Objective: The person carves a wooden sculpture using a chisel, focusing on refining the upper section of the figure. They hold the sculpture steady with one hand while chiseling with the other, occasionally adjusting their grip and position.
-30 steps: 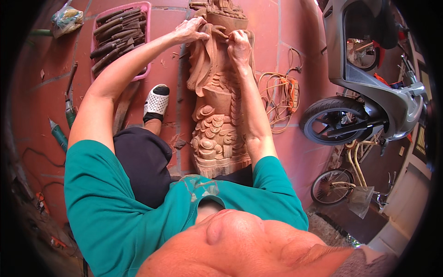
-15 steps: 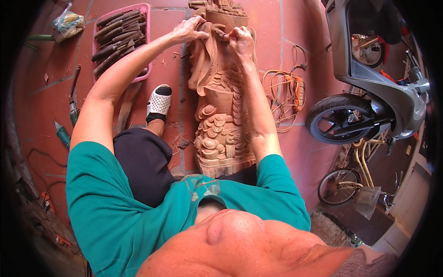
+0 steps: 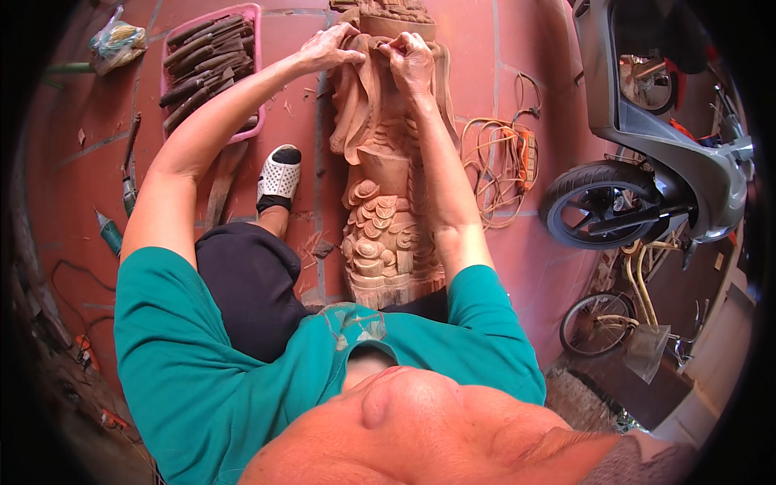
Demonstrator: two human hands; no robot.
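Observation:
A carved wooden statue (image 3: 378,218) lies lengthwise in front of me, with draped folds toward its far part and rounded, coin-like shapes nearer my body. My left hand (image 3: 330,48) grips its upper left edge, thumb set apart from the curled fingers. Just right of that, my right hand (image 3: 411,63) is closed in a pinch over the drapery at the upper middle. Whatever sits between those fingertips is too small and covered to make out. My right forearm hides part of the carving's right side.
Left of the statue stands a pink basket (image 3: 260,73) of dark-handled tools. A bag (image 3: 117,44) lies at far left, a green power tool (image 3: 109,233) below it. On the right are a coiled cord with an orange power strip (image 3: 526,162), a scooter (image 3: 622,206) and a bicycle (image 3: 598,325).
My right hand has shifted slightly left and away from me over the drapery, still pinched. My left hand stays at about the same place on the statue.

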